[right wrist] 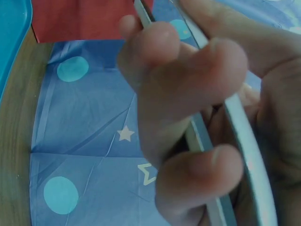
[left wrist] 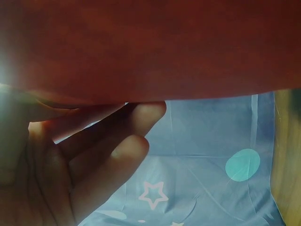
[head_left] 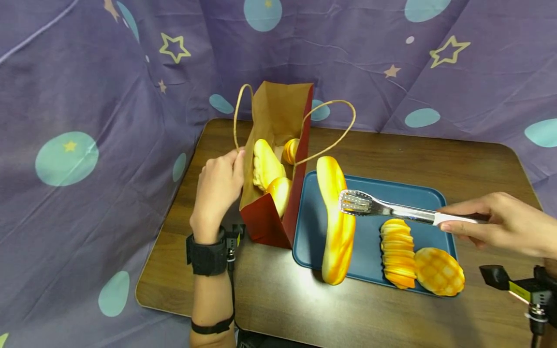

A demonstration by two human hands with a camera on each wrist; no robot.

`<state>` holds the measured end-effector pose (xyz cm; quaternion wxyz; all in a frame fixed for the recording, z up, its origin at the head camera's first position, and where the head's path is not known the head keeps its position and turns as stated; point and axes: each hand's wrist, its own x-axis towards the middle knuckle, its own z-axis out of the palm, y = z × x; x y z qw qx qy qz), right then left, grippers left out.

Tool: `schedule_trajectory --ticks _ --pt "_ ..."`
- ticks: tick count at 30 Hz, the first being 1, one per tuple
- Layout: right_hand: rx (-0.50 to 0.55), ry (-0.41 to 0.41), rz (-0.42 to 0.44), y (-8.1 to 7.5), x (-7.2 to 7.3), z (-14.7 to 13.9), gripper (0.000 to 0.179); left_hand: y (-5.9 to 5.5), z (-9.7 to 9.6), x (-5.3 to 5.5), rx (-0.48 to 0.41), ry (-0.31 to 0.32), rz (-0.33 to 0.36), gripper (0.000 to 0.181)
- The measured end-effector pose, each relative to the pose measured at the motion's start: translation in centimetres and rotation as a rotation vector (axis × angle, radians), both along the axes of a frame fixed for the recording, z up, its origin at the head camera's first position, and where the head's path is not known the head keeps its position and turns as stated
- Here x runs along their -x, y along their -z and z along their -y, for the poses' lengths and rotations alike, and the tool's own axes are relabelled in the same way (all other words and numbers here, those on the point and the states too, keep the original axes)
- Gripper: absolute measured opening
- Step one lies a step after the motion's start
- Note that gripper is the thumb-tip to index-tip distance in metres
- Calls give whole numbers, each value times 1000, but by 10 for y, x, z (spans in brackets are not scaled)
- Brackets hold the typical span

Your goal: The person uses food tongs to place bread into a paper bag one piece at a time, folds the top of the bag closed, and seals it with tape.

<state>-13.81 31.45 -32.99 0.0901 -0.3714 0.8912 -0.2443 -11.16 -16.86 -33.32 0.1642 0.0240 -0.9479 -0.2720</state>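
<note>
My right hand (head_left: 500, 222) grips silver tongs (head_left: 404, 210), its fingers curled round the two arms in the right wrist view. The tongs' perforated tips close on a long bread loaf (head_left: 337, 241), which hangs above the left part of a blue tray (head_left: 370, 266). My left hand (head_left: 219, 181) holds the left rim of a red paper bag (head_left: 265, 222), its fingers against the outside in the left wrist view. Inside the open bag lie a pale pastry (head_left: 267, 164), a glossy bun (head_left: 280, 191) and a striped roll (head_left: 290, 151).
On the tray's right part lie a ridged, sliced-looking loaf (head_left: 398, 253) and a round bun with a grid pattern (head_left: 438, 271). Two rope handles (head_left: 344, 104) stick up from the bag. A purple patterned cloth (head_left: 348, 58) hangs behind the wooden table (head_left: 270, 295).
</note>
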Motion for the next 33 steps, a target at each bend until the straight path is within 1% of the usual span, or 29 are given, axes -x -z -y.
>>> schedule_trajectory --ticks 4,8,11,13,17,19,21,23,26,27,30,31,33 --pt "36 -10 -60 -2 -1 -2 33 0 0 0 -3 7 0 39" --pt "103 -55 -149 -1 -1 -2 50 0 0 0 -5 9 7 38" --pt "148 -83 -219 -5 -1 3 57 0 0 1 -6 8 8 39" --pt "164 -86 -256 -9 -1 6 57 0 0 1 -5 6 5 40" --pt "185 -46 -334 -14 0 10 58 0 0 1 -3 0 -2 40" --pt "202 -22 -381 -14 1 12 55 1 0 1 -4 -2 -4 40" --pt "229 -15 -410 -14 2 14 49 1 0 1 -9 -1 -6 40" --pt "263 -21 -418 -14 3 17 45 1 0 1 -11 2 -11 39" --pt "336 -37 -404 -14 6 21 49 1 0 1 -9 4 -13 40" --pt "347 -34 -397 -14 6 22 48 1 0 1 -6 3 -12 40" --pt "360 -14 -358 -14 7 26 36 1 0 1 -11 5 -1 40" --pt "349 4 -338 -15 7 28 32 1 0 1 -12 6 3 40" --pt "318 47 -288 -15 6 33 35 1 0 1 -14 5 8 38"
